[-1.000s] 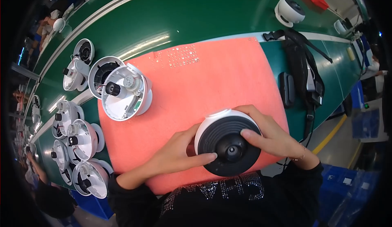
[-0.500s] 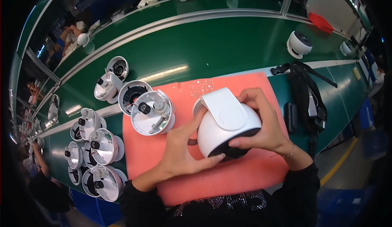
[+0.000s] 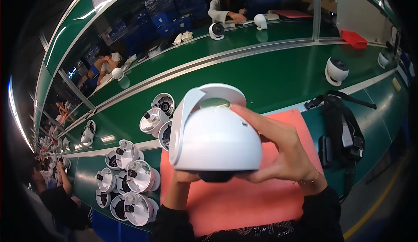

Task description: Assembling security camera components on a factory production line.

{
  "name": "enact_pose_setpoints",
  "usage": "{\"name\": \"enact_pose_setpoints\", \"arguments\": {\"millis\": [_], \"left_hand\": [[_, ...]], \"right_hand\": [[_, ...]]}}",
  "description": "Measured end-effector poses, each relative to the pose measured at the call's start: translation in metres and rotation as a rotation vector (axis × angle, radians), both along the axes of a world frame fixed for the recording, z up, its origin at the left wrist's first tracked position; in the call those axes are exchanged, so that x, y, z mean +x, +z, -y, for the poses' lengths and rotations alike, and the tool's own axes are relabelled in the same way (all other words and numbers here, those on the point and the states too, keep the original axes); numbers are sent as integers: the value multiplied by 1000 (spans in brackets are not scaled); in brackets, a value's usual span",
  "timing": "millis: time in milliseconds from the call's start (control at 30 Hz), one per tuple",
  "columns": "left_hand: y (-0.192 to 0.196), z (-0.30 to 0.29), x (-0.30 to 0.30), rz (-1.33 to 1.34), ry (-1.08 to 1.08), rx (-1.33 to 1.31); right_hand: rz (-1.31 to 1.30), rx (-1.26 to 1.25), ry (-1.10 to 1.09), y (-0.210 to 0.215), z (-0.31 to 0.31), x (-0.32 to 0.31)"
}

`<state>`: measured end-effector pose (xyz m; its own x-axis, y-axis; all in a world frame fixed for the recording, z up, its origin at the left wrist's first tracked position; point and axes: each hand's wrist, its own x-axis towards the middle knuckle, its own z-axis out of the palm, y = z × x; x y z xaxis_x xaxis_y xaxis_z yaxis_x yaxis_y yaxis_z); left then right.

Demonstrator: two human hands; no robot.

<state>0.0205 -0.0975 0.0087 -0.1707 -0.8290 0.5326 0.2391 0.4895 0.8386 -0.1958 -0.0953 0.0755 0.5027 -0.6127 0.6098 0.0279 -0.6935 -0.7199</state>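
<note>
Close before me, above the pink mat (image 3: 244,207), is a round white dome camera (image 3: 217,142) with a curved white bracket (image 3: 177,128) on its left and top. Its black face points down. My right hand (image 3: 285,148) grips it from the right, fingers on the upper back and thumb along the lower edge. My left hand (image 3: 186,177) holds it from underneath on the left; most of those fingers are hidden behind the shell. Left of it, an opened camera shell (image 3: 164,135) shows only in part.
Several opened white camera housings (image 3: 139,176) crowd the bench at left. Another opened housing (image 3: 153,121) stands on the green conveyor (image 3: 278,72). A finished-looking camera (image 3: 336,71) stands at far right. A black strap bag (image 3: 342,128) and black case (image 3: 325,151) lie right. Other people sit across.
The camera has been raised closer to me and turned, bracket now at left and top, black face downward. My left hand has slipped beneath it. My view has tilted up, showing people opposite.
</note>
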Motion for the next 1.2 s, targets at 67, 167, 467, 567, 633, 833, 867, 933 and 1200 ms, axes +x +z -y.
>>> {"name": "enact_pose_setpoints", "arguments": {"millis": [67, 167, 467, 567, 633, 833, 867, 933, 1200], "left_hand": [[-3, 10, -1, -68, -16, 23], [-2, 19, -4, -174, -30, 52], [25, 38, -52, -485, -46, 607], [13, 51, -51, -437, -80, 605], [15, 54, -61, -422, -6, 562], [1, 79, -63, -422, 116, 526], [-1, 81, -62, -405, 112, 509], [-6, 85, -62, -393, 104, 502], [-33, 106, -58, -305, 200, 713]], "right_hand": [[12, 0, -8, -5, 11, 6], [64, 173, 53, -8, 22, 12], [447, 763, 94, -29, 57, 9], [543, 828, 181, -30, 69, 3], [556, 841, 131, -35, 74, 4], [539, 772, 35, -54, 93, 8], [535, 775, 33, -56, 95, 9], [539, 750, 70, -61, 97, 8], [593, 1055, 127, -90, 122, 11]]}}
